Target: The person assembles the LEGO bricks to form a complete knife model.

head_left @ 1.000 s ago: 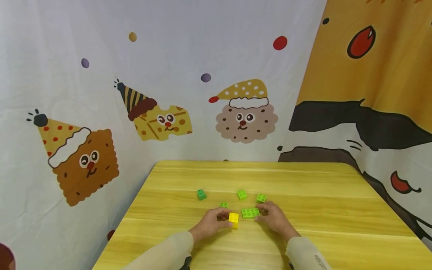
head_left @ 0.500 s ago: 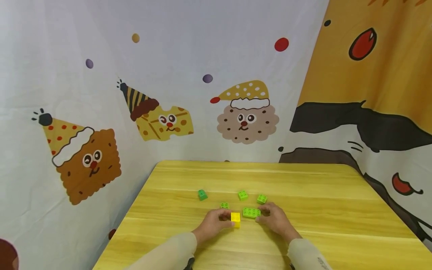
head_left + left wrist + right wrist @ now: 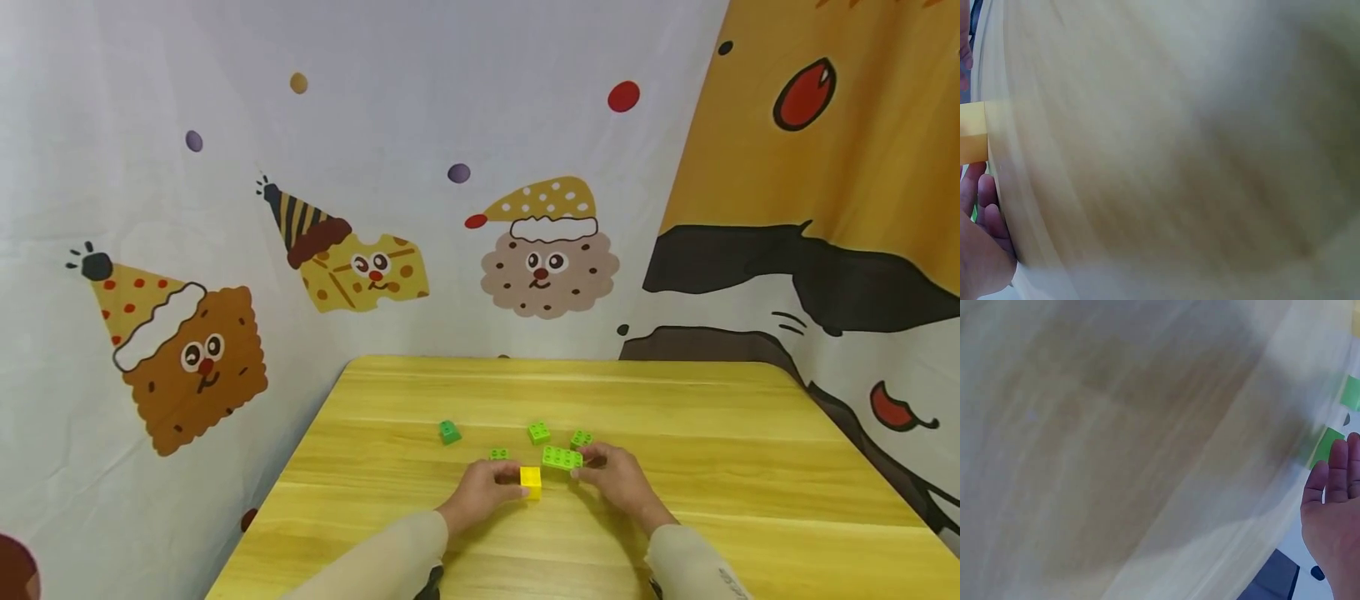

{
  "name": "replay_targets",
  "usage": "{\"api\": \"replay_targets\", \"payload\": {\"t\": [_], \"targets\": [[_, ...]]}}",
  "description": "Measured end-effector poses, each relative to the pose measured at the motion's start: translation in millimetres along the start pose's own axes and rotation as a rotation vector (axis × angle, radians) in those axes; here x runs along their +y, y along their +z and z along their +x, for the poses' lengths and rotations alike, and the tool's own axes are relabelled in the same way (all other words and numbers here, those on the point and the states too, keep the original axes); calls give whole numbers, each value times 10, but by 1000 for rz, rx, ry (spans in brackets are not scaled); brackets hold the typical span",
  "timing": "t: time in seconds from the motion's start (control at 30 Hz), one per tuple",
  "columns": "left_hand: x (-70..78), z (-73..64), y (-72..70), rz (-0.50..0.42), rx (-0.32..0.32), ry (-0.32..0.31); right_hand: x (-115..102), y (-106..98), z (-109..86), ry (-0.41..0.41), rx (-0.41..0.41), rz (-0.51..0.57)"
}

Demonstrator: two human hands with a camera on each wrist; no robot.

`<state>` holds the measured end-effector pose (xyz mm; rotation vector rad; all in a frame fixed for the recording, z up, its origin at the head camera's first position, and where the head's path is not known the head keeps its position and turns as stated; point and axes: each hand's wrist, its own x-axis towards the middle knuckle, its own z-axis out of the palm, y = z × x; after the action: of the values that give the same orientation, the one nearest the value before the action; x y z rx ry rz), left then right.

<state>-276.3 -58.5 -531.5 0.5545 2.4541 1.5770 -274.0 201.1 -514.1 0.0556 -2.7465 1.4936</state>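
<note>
In the head view my left hand (image 3: 480,495) pinches a yellow toy building brick (image 3: 530,482) between thumb and fingers, near the table's middle. That yellow brick (image 3: 972,133) also shows at the left edge of the left wrist view, above curled fingers (image 3: 988,197). To its right, my right hand (image 3: 618,482) grips the right end of a long light green brick (image 3: 561,457) with two rows of studs, held a little above the tabletop. The two bricks are close together but apart. In the right wrist view the right hand (image 3: 1335,506) is partly cut off.
Behind the hands on the wooden table (image 3: 390,517) lie small light green bricks: one (image 3: 538,432) at centre, one (image 3: 581,438) by the right fingers, one (image 3: 498,454) behind the left hand. A dark green sloped brick (image 3: 449,432) lies farther left. A printed curtain (image 3: 420,100) hangs behind.
My right hand has lifted the long green brick slightly and moved it away from me. My left hand has shifted a little to the right with the yellow brick.
</note>
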Motion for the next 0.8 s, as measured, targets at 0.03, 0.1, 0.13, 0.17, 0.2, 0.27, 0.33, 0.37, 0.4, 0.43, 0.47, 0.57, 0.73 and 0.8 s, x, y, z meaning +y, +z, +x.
{"api": "replay_targets", "payload": {"t": [0.03,0.1,0.13,0.17,0.2,0.27,0.33,0.37,0.4,0.43,0.47,0.57,0.73,0.8], "targets": [[4,4,6,1,4,4,-10,-2,5,3,2,5],[5,10,13,6,12,4,-31,-2,15,5,8,7],[6,14,17,8,14,-3,-40,-2,18,6,10,11],[5,17,19,9,16,-7,-49,1,21,3,10,10],[5,18,19,12,18,-10,-58,4,22,1,11,11],[-4,25,22,13,17,-15,-76,14,21,-21,3,8],[-7,31,25,10,15,-20,-100,28,14,-33,-9,19],[-6,33,26,8,14,-22,-113,38,12,-38,-13,24],[-6,35,26,5,13,-22,-123,49,9,-43,-18,32],[-3,35,26,1,11,-19,-136,62,7,-45,-25,39],[3,33,27,-1,10,-19,-150,75,2,-50,-31,46],[24,24,25,-8,8,-14,-185,116,-10,-57,-41,60],[42,17,20,8,9,8,-235,156,-36,-97,-77,52],[29,21,21,23,11,15,-244,167,-44,-110,-94,55]]}}
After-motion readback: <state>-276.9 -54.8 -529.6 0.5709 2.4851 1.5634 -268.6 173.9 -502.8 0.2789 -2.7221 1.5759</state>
